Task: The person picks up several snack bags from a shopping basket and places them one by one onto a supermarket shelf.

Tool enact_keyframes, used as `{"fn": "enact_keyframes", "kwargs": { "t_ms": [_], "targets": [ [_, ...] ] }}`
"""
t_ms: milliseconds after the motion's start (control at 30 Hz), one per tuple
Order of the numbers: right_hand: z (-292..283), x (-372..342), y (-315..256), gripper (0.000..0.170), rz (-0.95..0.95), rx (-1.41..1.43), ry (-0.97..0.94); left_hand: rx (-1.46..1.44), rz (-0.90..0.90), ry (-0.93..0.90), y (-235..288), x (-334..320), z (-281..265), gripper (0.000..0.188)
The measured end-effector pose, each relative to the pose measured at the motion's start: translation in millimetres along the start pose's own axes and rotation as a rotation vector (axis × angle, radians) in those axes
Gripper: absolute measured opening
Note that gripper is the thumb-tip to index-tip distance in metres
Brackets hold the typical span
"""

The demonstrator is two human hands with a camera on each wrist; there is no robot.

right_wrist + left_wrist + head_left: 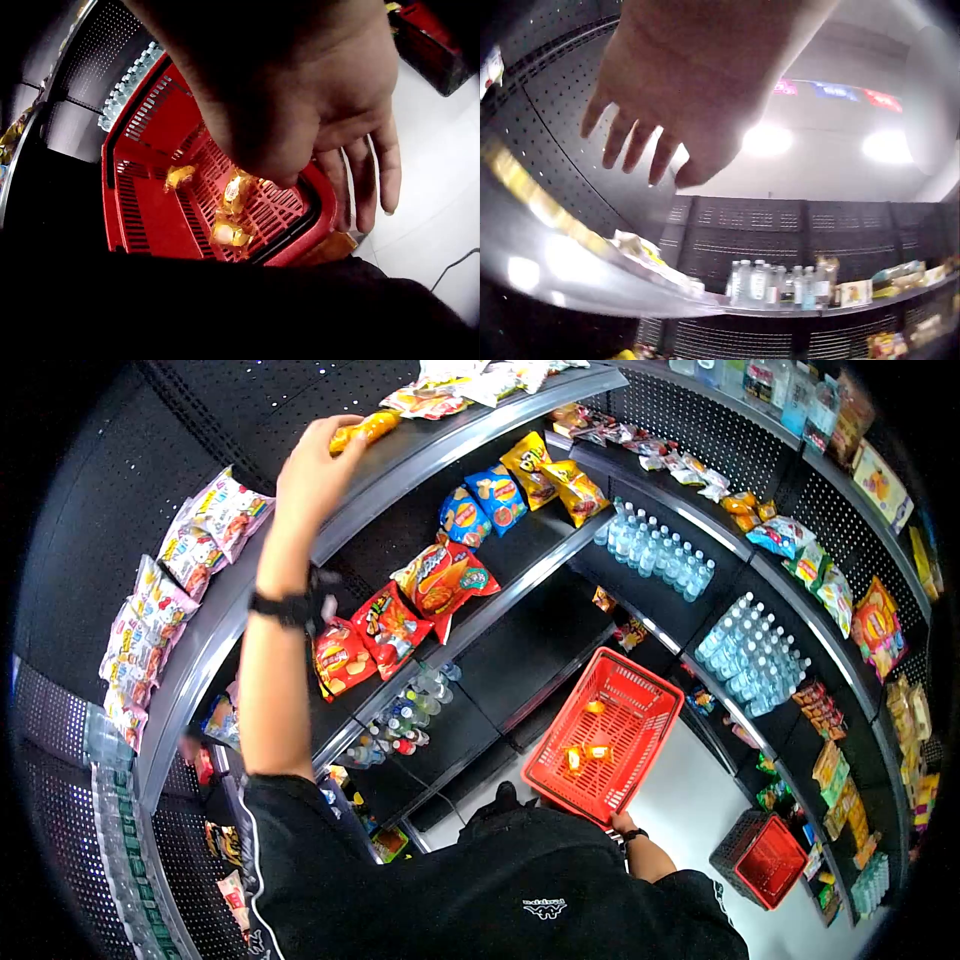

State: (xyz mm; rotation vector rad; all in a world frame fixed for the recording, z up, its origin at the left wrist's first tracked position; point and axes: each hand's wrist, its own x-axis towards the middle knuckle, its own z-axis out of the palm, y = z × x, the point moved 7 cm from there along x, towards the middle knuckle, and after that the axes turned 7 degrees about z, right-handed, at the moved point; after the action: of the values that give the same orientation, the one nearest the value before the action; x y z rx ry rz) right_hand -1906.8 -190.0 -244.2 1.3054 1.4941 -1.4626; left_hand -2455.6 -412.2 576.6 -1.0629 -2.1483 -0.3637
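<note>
In the head view my left hand (318, 470) is raised to the upper shelf, its thumb and fingers around the near end of an orange-yellow packet (370, 430). The left wrist view shows this hand (686, 90) with fingers extended and spread, no packet visible in them. My right hand (623, 823) grips the near rim of a red basket (640, 700). In the right wrist view the thumb of this hand (322, 120) lies over the rim, fingers outside. Small orange-wrapped pieces (236, 191) lie inside the basket (150, 217).
White snack bags (150, 630) stand left on the upper shelf (400, 465). Below are red bags (390, 625), blue bags (497, 498) and yellow bags (575, 490). Water bottles (655, 550) line the right shelves. Another red basket (775, 860) stands on the floor (690, 800).
</note>
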Motion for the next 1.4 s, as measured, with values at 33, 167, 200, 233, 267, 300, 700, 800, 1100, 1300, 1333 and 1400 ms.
{"fn": "enact_keyframes", "kwargs": {
  "t_ms": [33,167,200,233,267,300,700,800,1100,1300,1333,1400],
  "targets": [
    [-1.9,-12.5,-5.7,0.046,0.007,-0.021,0.008,0.110,0.010,-0.081,-46.0,14.0,15.4,0.045],
    [3.0,11.9,9.0,0.042,0.050,0.064,-0.014,0.240,-0.330,-0.457,-155.8,23.8,74.2,0.062],
    [4.0,15.0,11.8,0.041,0.073,0.056,-0.007,0.264,-0.333,-0.573,-162.3,20.9,81.3,0.056],
    [5.5,19.0,13.8,0.041,0.098,0.047,-0.003,0.289,-0.335,-0.691,-169.2,16.0,87.1,0.050],
    [6.0,22.9,15.5,0.042,0.085,0.042,-0.014,0.305,-0.295,-0.550,-172.1,17.4,80.2,0.036],
    [5.4,20.2,14.6,0.042,0.087,0.070,-0.016,0.298,-0.279,-0.530,-168.2,18.3,75.6,0.034],
    [-1.3,-4.0,4.0,0.052,-0.027,0.122,0.091,-0.189,0.247,0.042,166.2,-62.7,-27.7,0.015],
    [0.7,12.6,12.7,0.047,0.034,0.107,0.087,-0.471,0.221,-0.142,231.3,-110.6,29.3,0.013],
    [-2.8,-8.5,2.9,0.050,0.063,0.126,0.133,-0.996,0.153,-0.620,343.2,-244.9,216.2,0.047],
    [-2.6,2.1,-4.2,0.045,-0.241,0.007,0.147,-0.731,0.189,-0.439,261.8,-150.0,144.1,0.048],
    [0.6,0.4,-1.4,0.044,-0.152,0.075,0.109,-0.739,0.197,-0.334,240.4,-121.9,116.5,0.043],
    [4.1,18.4,17.2,0.042,-0.039,0.151,0.013,-0.624,0.174,-0.298,194.0,-69.2,70.4,0.038]
  ]
}}
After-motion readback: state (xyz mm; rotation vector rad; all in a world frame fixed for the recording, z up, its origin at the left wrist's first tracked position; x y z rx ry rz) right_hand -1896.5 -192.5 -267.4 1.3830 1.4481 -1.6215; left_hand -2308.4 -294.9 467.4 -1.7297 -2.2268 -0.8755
